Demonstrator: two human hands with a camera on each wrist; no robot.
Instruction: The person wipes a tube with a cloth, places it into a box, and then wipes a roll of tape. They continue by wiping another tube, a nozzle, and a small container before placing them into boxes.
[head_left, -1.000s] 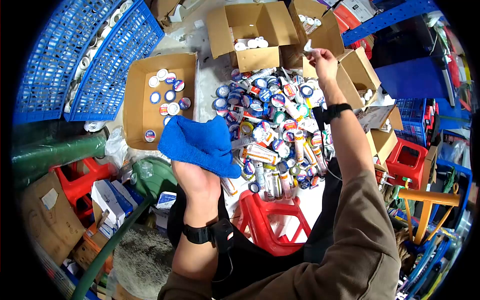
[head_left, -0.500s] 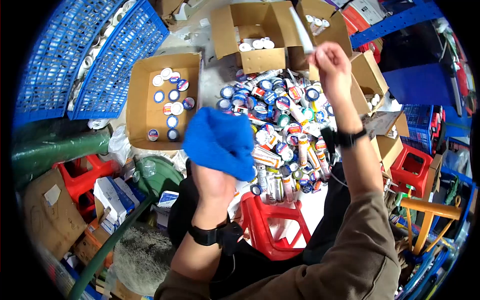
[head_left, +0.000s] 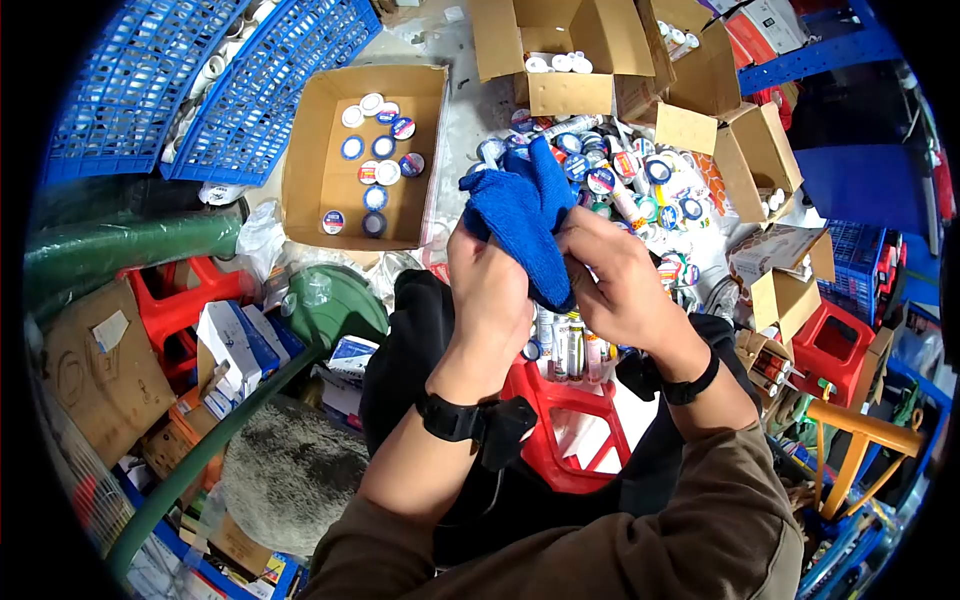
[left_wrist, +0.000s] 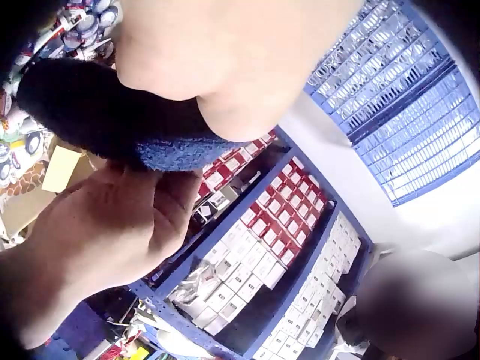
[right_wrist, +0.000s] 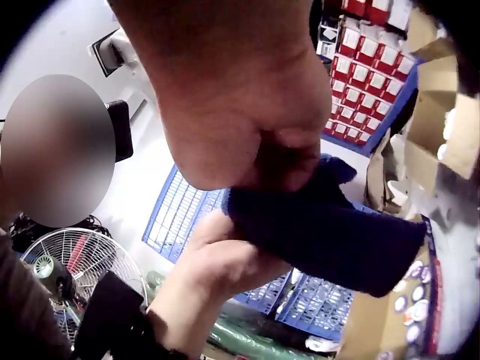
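A blue cloth [head_left: 525, 215] is held up in both hands over the lower edge of a pile of tape rolls and tubes [head_left: 625, 170]. My left hand [head_left: 490, 300] grips its left side, fingers partly hidden by the cloth. Opposite, my right hand [head_left: 620, 285] pinches the cloth's right edge between thumb and curled fingers. In the left wrist view the cloth [left_wrist: 176, 154] lies between the two hands; the right wrist view shows the cloth [right_wrist: 330, 236] hanging beside my right hand [right_wrist: 247, 127]. Whether anything is inside the cloth is hidden.
A cardboard box [head_left: 300, 200] with several tape rolls stands left of the pile. Open boxes [head_left: 570, 95] line the back and right. Blue crates [head_left: 225, 130] stand at the upper left, a red stool [head_left: 570, 400] before me, a green bin [head_left: 335, 300] to the left.
My right hand has come down from the back boxes to the cloth and now pinches it; the white strip it held is out of sight. My left hand and the cloth have moved right.
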